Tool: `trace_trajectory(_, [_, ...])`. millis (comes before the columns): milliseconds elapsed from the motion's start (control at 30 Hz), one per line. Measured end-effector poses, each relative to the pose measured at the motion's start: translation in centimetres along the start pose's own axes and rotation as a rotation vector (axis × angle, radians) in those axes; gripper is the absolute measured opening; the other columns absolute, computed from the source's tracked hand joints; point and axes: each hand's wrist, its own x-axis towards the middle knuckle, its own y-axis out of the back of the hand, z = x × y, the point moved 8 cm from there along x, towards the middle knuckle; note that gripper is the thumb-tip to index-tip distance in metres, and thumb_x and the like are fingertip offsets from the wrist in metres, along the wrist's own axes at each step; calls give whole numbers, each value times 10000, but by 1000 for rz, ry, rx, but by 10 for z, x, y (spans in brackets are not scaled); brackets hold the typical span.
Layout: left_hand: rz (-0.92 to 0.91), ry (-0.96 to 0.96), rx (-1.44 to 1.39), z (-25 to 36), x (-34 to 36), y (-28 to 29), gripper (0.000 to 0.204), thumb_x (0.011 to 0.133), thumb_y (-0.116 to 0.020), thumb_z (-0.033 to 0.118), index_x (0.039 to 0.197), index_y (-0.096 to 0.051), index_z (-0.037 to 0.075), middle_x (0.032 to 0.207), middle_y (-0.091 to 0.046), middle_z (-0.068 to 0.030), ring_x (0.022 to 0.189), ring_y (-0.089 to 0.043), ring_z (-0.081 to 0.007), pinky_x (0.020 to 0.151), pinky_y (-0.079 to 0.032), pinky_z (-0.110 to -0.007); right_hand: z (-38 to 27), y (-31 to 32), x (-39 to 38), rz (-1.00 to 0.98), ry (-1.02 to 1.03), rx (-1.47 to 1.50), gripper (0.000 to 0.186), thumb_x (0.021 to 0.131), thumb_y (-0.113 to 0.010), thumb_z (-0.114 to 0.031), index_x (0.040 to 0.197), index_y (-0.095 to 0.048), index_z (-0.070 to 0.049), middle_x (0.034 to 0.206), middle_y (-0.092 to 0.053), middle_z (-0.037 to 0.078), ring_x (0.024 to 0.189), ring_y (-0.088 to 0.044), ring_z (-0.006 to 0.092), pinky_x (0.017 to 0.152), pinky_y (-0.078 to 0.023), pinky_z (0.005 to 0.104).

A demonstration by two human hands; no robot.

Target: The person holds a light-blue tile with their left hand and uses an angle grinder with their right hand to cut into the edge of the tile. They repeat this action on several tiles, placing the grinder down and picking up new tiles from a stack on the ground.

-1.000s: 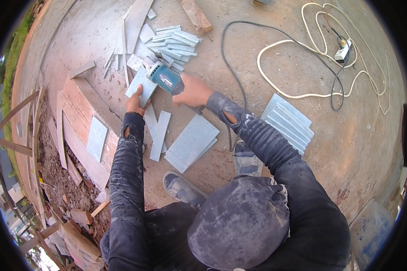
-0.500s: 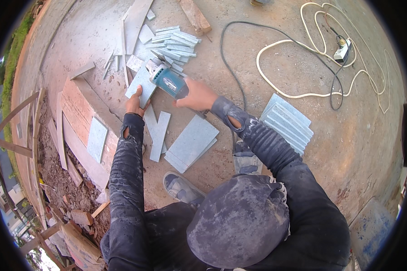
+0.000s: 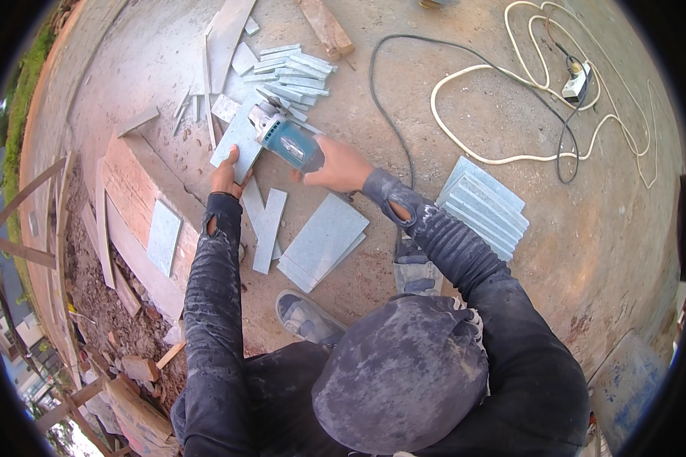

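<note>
My left hand grips the near end of a grey-green stone tile, thumb on top and fingers along its edge. Wrapped around the teal body of an angle grinder is my right hand. The grinder's metal head lies over the right side of the tile; whether its disc touches the stone I cannot tell. Just beyond it, narrow cut strips are fanned out on the ground. Between my arms lie a loose strip and two overlapping larger tiles.
A stack of tiles sits right of my right forearm. A dark cable and a cream extension cord loop toward a white socket block. A wooden plank lies far ahead, a brick-sided ledge to the left.
The grinder and my right hand have shifted slightly toward me and to the right. My left hand keeps its hold on the tile, almost unmoved.
</note>
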Motion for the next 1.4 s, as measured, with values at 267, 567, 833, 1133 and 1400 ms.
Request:
trace_trajectory(267, [-18,-3,15,-2,5,0,449,870,-717,350,1214,-543,121,1077,-637,-35,940,-624,-200,759,-549,-393,11,-1,-6,3,3,23,723,679,-724,-343,1234,-485,55,1005,-641,263,907,-648,380,797,-513,416])
trace_trajectory(567, [-43,12,21,-1,5,1,464,878,-704,373,1237,-521,143,1089,-615,-35,976,-601,-190,760,-549,-372,14,-2,-11,-23,-16,46,691,683,-735,-298,1250,-497,17,1051,-639,227,958,-636,343,845,-498,397])
trace_trajectory(833, [-27,15,32,0,3,1,484,870,-713,372,1234,-521,116,1091,-613,-45,970,-605,-197,734,-560,-368,15,-2,-10,-46,-40,21,696,686,-724,-312,1256,-489,12,1065,-635,231,973,-633,353,851,-497,402])
trace_trajectory(1133, [-25,18,32,1,0,0,479,870,-715,365,1227,-527,107,1099,-612,-51,972,-608,-198,732,-561,-362,12,-1,-5,-23,-48,29,681,683,-714,-302,1246,-493,11,1057,-636,235,970,-629,365,850,-496,404])
trace_trajectory(1400, [-38,13,32,3,0,0,492,876,-707,362,1246,-510,103,1102,-610,-57,970,-608,-205,714,-566,-359,6,-3,6,-19,-10,-10,747,693,-724,-401,1216,-473,70,1002,-639,295,916,-646,417,795,-514,438])
